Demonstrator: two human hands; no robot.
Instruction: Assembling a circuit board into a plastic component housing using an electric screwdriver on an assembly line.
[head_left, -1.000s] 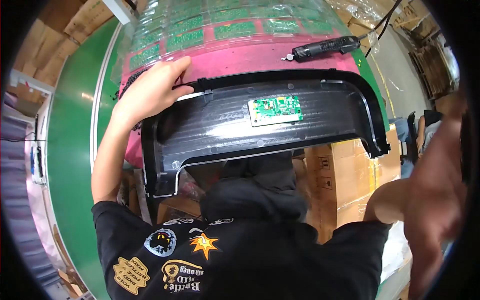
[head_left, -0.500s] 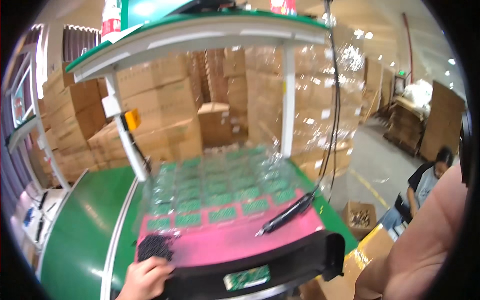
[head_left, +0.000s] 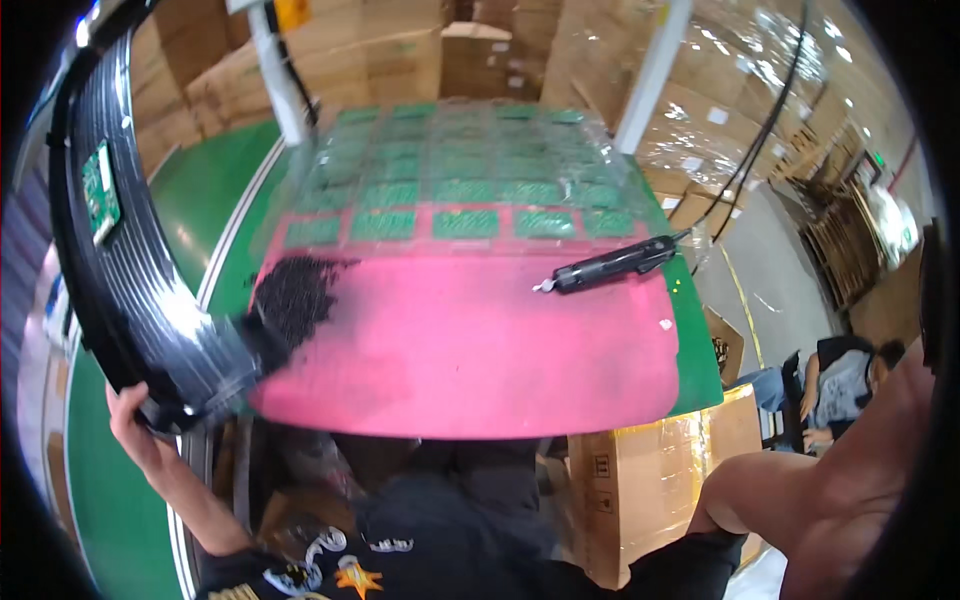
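My left hand (head_left: pixel 138 425) is closed round the lower end of a long, curved black plastic housing (head_left: pixel 150 250). The housing is tilted up on the left, its ribbed inner side showing, with a green circuit board (head_left: pixel 101 192) on it. Its lower end is smeared by motion near a heap of small black screws (head_left: pixel 295 295) on a pink mat (head_left: pixel 470 350). A black electric screwdriver (head_left: pixel 615 265) lies at the mat's right side. My right arm (head_left: pixel 780 490) bends upward at the right edge; its hand is out of the picture.
Clear plastic trays with several green circuit boards (head_left: pixel 465 223) cover the mat's far part. A cable (head_left: pixel 765 135) rises from the screwdriver. A cardboard box (head_left: pixel 650 480) stands below right, and a seated person (head_left: pixel 845 385) is beyond it. Stacked boxes (head_left: pixel 350 60) line the back.
The black housing has gone from the mat's front edge to the left and been raised steeply, with my left hand on it. The view has tilted downward.
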